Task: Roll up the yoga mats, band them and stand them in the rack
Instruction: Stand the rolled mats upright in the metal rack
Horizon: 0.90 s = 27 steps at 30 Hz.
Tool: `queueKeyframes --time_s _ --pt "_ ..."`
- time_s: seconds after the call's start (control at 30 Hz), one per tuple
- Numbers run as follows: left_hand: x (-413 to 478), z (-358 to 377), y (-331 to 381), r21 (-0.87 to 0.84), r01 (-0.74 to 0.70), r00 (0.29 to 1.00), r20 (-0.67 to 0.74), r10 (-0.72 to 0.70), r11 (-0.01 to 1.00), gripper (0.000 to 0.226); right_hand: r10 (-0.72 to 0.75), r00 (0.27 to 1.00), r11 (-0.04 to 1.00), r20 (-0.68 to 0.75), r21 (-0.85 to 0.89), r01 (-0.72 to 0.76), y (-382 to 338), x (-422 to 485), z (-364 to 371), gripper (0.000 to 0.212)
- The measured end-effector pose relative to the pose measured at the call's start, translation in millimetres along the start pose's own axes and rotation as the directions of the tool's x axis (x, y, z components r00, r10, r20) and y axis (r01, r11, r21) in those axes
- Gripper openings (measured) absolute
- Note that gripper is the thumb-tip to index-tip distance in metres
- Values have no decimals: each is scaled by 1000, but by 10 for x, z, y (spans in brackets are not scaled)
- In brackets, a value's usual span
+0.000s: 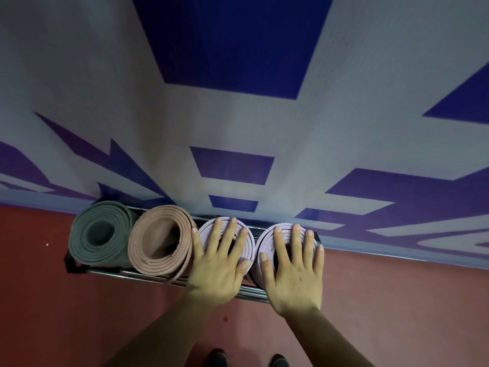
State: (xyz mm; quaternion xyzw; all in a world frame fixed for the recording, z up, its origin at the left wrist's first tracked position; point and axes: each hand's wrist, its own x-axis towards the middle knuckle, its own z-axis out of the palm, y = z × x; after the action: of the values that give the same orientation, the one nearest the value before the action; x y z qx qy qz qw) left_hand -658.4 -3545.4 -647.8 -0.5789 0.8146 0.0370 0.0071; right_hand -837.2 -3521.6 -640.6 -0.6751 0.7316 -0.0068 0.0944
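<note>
Fingers (pixel 214 234) flat, gripping nothing. Our left hand (pixel 215 271) presses left lilac mat (pixel 205 229), right hand (pixel 293 279) right lilac mat (pixel 264 239).

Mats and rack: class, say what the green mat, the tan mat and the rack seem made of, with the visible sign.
Green mat: probably foam or rubber, matt; thick soft layers coil evenly.
Tan mat: likely the same, matt; thick layers show at its end.
Rack: seemingly metal tubing, polished; bright streaks run along its rails. Its black corner piece may be plastic; too dark to tell.
</note>
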Motion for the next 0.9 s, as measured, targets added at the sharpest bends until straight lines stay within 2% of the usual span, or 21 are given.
queueKeyframes --time_s 0.27,0.53,0.7,0.77,0.83,0.9 --pt "9 -15 6 -33 26 1000 9 -26 999 64 5 1000 1000 -3 -30 -5 7 47 26 67" --pt "47 -89 53 -34 87 992 93 -83 996 64 -3 1000 1000 -10 -1 3 49 70 16 70" --pt "-162 -209 -298 -105 25 999 25 -23 994 60 23 997 1000 70 8 -24 -9 71 -61 71" --pt "-313 -278 -618 -104 38 999 -21 -40 994 59 26 999 997 18 75 -28 -107 56 -110 71" --pt "-458 -299 -982 -91 61 996 -60 -67 994 57 -58 996 986 -74 151 69 -363 -13 -155 65" --pt "-605 -286 -1295 -116 88 993 -64 -96 989 56 -222 964 946 -146 208 249 -753 -115 -138 60"
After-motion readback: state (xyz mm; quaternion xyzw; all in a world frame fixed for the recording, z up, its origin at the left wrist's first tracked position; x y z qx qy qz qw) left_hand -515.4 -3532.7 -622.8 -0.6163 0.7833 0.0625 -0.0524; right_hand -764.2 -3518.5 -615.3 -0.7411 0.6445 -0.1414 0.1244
